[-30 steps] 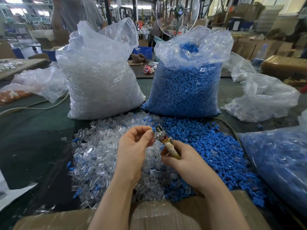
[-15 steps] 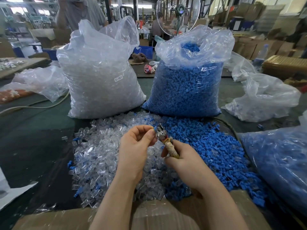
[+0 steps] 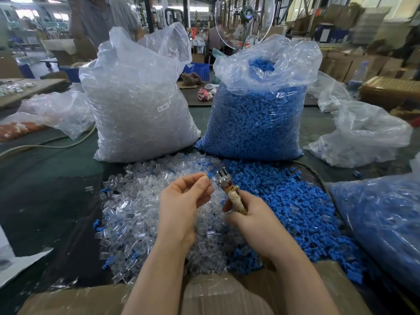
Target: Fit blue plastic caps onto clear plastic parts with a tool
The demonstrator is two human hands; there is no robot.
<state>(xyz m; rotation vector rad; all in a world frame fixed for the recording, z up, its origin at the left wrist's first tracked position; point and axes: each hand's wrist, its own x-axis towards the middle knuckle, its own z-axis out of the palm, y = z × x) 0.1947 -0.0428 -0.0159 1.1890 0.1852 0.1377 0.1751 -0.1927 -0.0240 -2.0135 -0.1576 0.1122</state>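
Behind the hands, one bag (image 3: pixel 141 105) holds clear parts, another (image 3: pixel 254 119) blue caps; loose piles of each cover the table (image 3: pixel 45 178). Left hand (image 3: pixel 181 201) pinches a cap (image 3: pixel 209 175) just beside the tool (image 3: pixel 230 192), gripped by right hand (image 3: pixel 252 221).

Both forearms are bare up to the lower edge of the view; no sleeve shows on either. The left hand (image 3: pixel 181 205) and the right hand (image 3: pixel 252 221) wear no gloves, rings or watch. The nails on the fingers (image 3: pixel 205 185) are short and plain.
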